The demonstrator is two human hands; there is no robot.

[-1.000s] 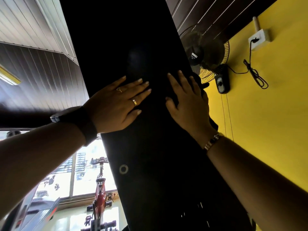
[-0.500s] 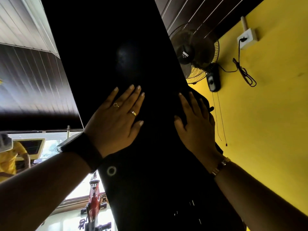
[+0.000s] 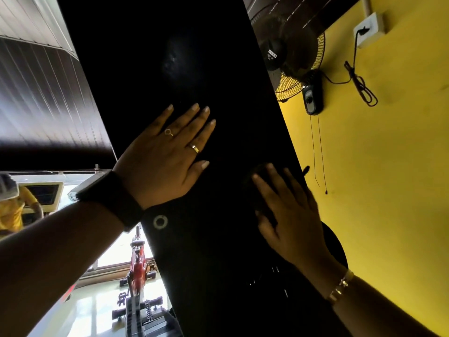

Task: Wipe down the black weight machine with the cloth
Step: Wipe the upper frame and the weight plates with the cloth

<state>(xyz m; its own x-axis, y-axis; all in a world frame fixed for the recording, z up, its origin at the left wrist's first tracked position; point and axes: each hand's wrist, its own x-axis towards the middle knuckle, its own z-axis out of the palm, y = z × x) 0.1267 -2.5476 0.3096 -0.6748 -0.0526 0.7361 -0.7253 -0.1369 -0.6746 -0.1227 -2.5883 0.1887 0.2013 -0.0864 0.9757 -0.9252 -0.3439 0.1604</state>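
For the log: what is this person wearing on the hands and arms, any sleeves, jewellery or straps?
No sleeves show; both forearms are bare. The left hand wears two gold-coloured rings, an ornament ring and a plain band, with a wide black wristband at the wrist. The right hand shows no rings; its wrist carries a gold-coloured link bracelet.

Daylight glared through the window (image 3: 116, 249) at lower left; the black machine panel (image 3: 194, 69) stayed underexposed, edges bowed by wide-angle distortion.

A gym. A black weight machine (image 3: 194, 69) fills the view, with a red exercise bike (image 3: 137, 265) beside a window (image 3: 114, 251).
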